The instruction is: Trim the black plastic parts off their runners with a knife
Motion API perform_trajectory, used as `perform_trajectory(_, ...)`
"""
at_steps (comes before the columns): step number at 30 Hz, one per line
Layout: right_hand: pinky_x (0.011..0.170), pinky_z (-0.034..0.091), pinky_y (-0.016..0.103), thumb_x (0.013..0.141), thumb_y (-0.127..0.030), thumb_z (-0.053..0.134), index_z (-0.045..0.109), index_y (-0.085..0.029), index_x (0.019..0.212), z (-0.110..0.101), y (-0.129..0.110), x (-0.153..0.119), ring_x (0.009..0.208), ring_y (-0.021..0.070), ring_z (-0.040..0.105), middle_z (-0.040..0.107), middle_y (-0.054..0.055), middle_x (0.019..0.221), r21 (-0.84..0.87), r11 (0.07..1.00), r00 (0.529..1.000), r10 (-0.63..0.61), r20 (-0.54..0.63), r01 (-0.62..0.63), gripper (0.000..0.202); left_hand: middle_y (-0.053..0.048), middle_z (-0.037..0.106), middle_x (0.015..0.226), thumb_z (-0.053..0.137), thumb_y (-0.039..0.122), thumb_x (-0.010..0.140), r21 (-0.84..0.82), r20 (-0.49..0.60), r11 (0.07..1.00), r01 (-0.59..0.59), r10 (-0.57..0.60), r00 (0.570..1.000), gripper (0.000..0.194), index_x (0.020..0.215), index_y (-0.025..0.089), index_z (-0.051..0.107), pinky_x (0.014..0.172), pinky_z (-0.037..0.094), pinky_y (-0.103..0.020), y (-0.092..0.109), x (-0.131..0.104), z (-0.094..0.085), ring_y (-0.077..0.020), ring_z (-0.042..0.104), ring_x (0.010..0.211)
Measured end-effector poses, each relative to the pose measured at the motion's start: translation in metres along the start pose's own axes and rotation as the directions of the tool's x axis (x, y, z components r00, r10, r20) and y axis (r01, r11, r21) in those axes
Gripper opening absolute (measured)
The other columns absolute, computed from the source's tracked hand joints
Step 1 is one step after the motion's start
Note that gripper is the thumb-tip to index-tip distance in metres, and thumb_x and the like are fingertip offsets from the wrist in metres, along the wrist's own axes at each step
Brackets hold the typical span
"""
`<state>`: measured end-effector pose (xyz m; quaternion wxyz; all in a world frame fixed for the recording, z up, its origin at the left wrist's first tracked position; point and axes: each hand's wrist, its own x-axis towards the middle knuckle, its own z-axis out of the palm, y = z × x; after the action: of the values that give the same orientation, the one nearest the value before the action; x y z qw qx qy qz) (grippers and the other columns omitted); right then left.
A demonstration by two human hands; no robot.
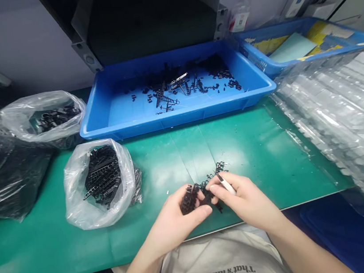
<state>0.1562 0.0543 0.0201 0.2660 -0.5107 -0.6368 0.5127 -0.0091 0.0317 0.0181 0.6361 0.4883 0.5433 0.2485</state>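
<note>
left hand (175, 218): grip closed round black parts (189, 202), near bench (252, 140) front edge | right hand (245, 193): grip closed on white tool (227, 185), fingertips at parts | bench surface runs from hands to tray (180, 121) rim | bag (126, 173) left of left hand

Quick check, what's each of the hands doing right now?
Left hand: closed, holding a clump of black plastic parts.
Right hand: closed, holding a white-handled tool.

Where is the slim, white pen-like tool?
In the head view, the slim, white pen-like tool is in the right hand, lower right of centre, beside small, black plastic-looking parts.
</note>
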Motion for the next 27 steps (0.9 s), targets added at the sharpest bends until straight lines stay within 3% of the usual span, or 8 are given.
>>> perform_trajectory(3,0.060,0.045,0.023,0.084,-0.027,0.047,0.058,-0.018,0.077,0.002,0.000,0.002,0.063,0.0141,0.060,0.063,-0.001,0.066,0.051,0.999,1.000,0.009,0.023,-0.010,0.016,0.008,0.042,0.057,0.060,0.032,0.075,-0.313,0.067,0.948,0.063,-0.044,0.997,0.020,0.084,0.019,0.049,0.035,0.022,-0.015,-0.008,0.001,0.008,-0.0022,0.028,0.037)
perform_trajectory(7,0.069,0.048,0.030,0.087,-0.033,0.041,0.055,-0.017,0.108,0.002,0.005,-0.004,0.080,0.0192,0.061,0.066,0.005,0.087,-0.100,0.993,0.998,-0.058,-0.023,0.056,0.029,0.008,0.041,0.053,0.060,0.034,0.076,-0.449,-0.053,0.893,-0.018,-0.007,0.999,0.024,0.087,0.016,0.049,0.031,0.016,-0.012,-0.010,0.005,0.012,-0.0002,0.024,0.034)
perform_trajectory(11,0.079,0.047,0.034,0.093,-0.027,0.029,0.050,-0.018,0.120,0.001,0.008,-0.014,0.097,0.0211,0.058,0.061,0.008,0.110,-0.357,0.908,0.976,-0.202,0.087,0.220,0.035,0.012,0.031,0.042,0.061,0.035,0.077,-0.479,-0.099,0.877,-0.046,-0.002,0.995,0.026,0.088,0.014,0.051,0.031,0.013,-0.011,-0.011,0.004,0.010,-0.0007,0.019,0.034)
perform_trajectory(18,0.067,0.050,0.032,0.094,-0.022,0.032,0.053,-0.017,0.117,0.006,0.008,-0.021,0.084,0.0201,0.062,0.065,0.008,0.099,-0.540,0.778,0.939,-0.335,0.076,0.321,0.032,0.012,0.029,0.041,0.062,0.036,0.075,-0.463,-0.103,0.885,-0.037,-0.012,0.995,0.026,0.086,0.015,0.051,0.031,0.015,-0.011,-0.012,0.002,0.010,-0.0017,0.019,0.035)
perform_trajectory(27,0.053,0.046,0.028,0.094,-0.022,0.030,0.056,-0.013,0.114,0.014,0.006,-0.024,0.070,0.0196,0.062,0.066,0.007,0.085,-0.608,0.731,0.926,-0.378,0.018,0.311,0.034,0.009,0.035,0.052,0.060,0.032,0.076,-0.417,-0.177,0.907,-0.062,-0.014,0.984,0.021,0.086,0.016,0.051,0.034,0.018,-0.013,-0.015,0.002,0.014,-0.0013,0.023,0.038)
